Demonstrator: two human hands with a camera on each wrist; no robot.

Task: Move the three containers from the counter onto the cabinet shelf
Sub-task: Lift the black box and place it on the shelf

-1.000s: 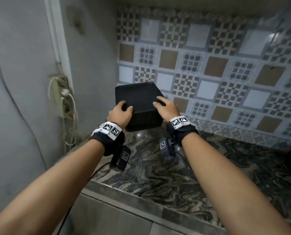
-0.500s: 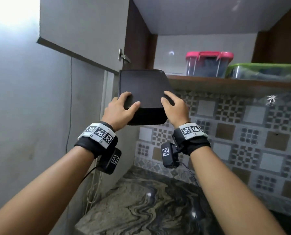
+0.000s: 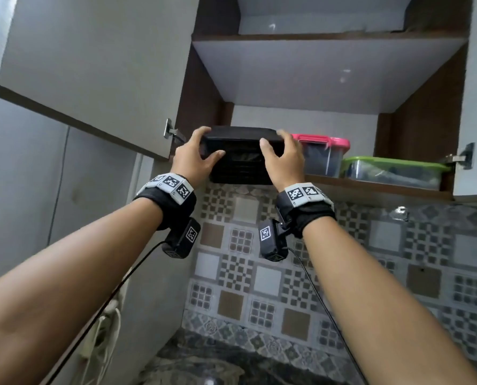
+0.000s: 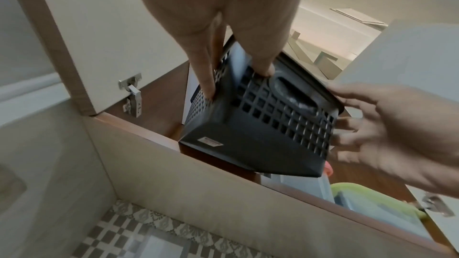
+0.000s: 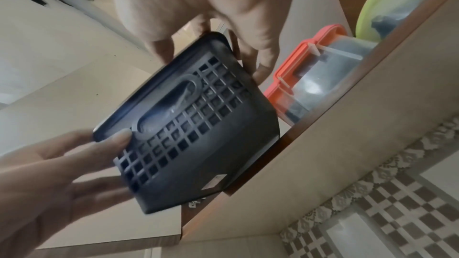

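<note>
both hands grip one black lattice-sided container [image 3: 238, 155] between them. left hand [image 3: 194, 159] holds its left end: thumb on the near face, fingers curled over the top rim at 10 o'clock. in the left wrist view two fingers [image 4: 206, 77] press the perforated side wall. right hand [image 3: 283, 158] holds the right end likewise, thumb on the near face below the lid edge, fingers wrapped over the top corner at 2 o'clock.

container position: raised to the front edge of the lower cabinet shelf [image 3: 379, 186], at the shelf's left end. wrist views show its base tilted and overhanging the shelf lip; whether the far bottom edge touches the board cannot be told. a small label [image 4: 210, 142] sits on the underside. an oval handle recess [image 5: 168, 105] marks the near face.

on the same shelf, at 3 o'clock from the black container and just beside the right hand, stands a clear container with a pink lid [image 3: 325, 155]. further along at 3 o'clock lies a low clear container with a green lid [image 3: 393, 172], close beside the pink one.

left cabinet door [image 3: 93, 68] stands open at 10 o'clock, hinge [image 3: 170, 131] near the left hand. patterned wall tiles [image 3: 259, 273] run below the shelf; marbled counter [image 3: 204, 368] at 6 o'clock.
</note>
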